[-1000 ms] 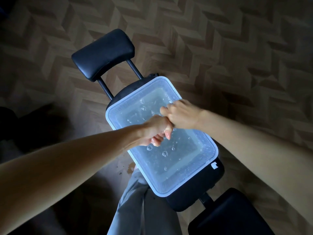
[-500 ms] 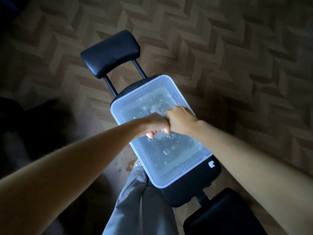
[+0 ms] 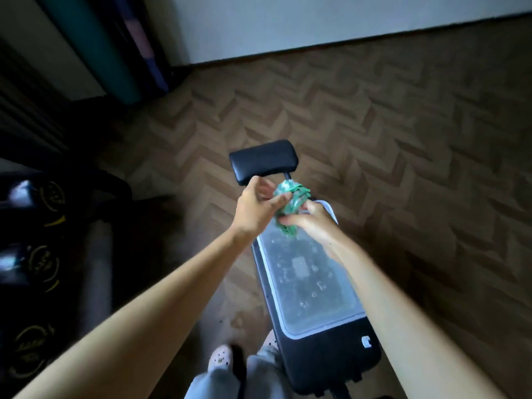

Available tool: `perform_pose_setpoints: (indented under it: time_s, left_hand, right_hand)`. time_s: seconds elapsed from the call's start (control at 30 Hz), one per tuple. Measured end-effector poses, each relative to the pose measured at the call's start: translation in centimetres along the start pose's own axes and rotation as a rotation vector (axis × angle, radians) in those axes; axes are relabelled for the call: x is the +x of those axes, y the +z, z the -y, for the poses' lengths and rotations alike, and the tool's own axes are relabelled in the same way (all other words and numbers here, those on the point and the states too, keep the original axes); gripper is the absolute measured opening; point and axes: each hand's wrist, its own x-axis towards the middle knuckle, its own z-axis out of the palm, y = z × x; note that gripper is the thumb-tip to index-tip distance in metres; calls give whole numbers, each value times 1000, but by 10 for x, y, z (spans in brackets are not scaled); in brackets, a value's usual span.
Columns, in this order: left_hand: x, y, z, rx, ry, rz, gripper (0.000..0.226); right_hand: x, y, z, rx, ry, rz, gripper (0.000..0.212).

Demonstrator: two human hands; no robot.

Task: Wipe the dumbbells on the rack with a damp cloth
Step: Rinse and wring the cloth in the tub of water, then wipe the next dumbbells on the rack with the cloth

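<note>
Both hands have a grip on the bunched green cloth [image 3: 290, 200], held up in the middle of the frame: the right hand [image 3: 312, 224] pinches its lower end, and the left hand [image 3: 256, 208] curls around its upper part with the thumb against it, though motion blur softens those fingers. The cloth hangs just above the far end of a clear plastic tub [image 3: 322, 331] of water with bubbles on its surface, so the wetting and wringing look about finished, which I judge from the wadded, twisted shape. No wiping has begun. The dumbbells [image 3: 43, 197] sit in deep shadow along the left edge of the frame, well apart from the hands, with yellow markings on their dark ends. Their rack is too dark to make out, and every one is left to do. The tub rests on a black padded worktop [image 3: 325, 361] whose head pad [image 3: 263, 161] sticks out beyond the hands. Beneath is a herringbone parquet floor [image 3: 403, 139], running to a pale wall [image 3: 316, 18] at the top. Rolled mats [image 3: 115, 53] lean in the upper left corner, and a pale shoe [image 3: 220, 355] shows at the bottom.
</note>
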Motion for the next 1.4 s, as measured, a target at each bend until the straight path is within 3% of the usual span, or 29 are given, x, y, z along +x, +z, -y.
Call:
perform_pose_setpoints:
  time_s: [0.13,0.17,0.27,0.33,0.47,0.6,0.73,0.87,1.0,1.1,1.2,1.3,1.4]
  left_hand:
    - [-33,-73,-38,27,163,-235,7]
    - [-53,-117,-45,87,192,-383,8]
    - [-69,-156,-61,401,249,-489,19]
    - [-104,-220,-54,512,200,-642,22]
    - [-181,-314,-19,308,17,-949,23]
    - [-279,-379,24,187,-265,-1123,18]
    - [-391,-429,74,85,-389,-1278,19]
    - [-492,-459,129,-156,-412,-1350,29]
    - [-590,-469,167,-400,-403,-1377,27]
    - [-652,-463,196,-396,-429,-1315,27]
    - [-691,-453,227,-349,-517,-1372,22]
    - [-710,-439,261,-458,-559,-1411,21]
    - [-720,-427,295,-303,-688,-1416,21]
  right_hand:
    - [-25,49,69,169,-83,206,37]
    - [-37,88,97,210,-73,326,39]
    - [-45,126,127,276,-123,331,24]
    - [-67,192,146,197,-165,397,16]
    - [-121,297,152,57,-236,646,17]
    - [-190,387,137,-94,-273,928,23]
    - [-274,469,99,-209,-234,1174,25]
    - [-339,537,52,-294,-178,1206,20]
    - [-389,591,4,-421,-36,1372,14]
    - [-427,620,-31,-493,33,1505,19]
    - [-456,644,-66,-623,80,1566,23]
    - [-468,664,-104,-759,17,1525,16]
    - [-469,675,-135,-881,-232,1469,15]
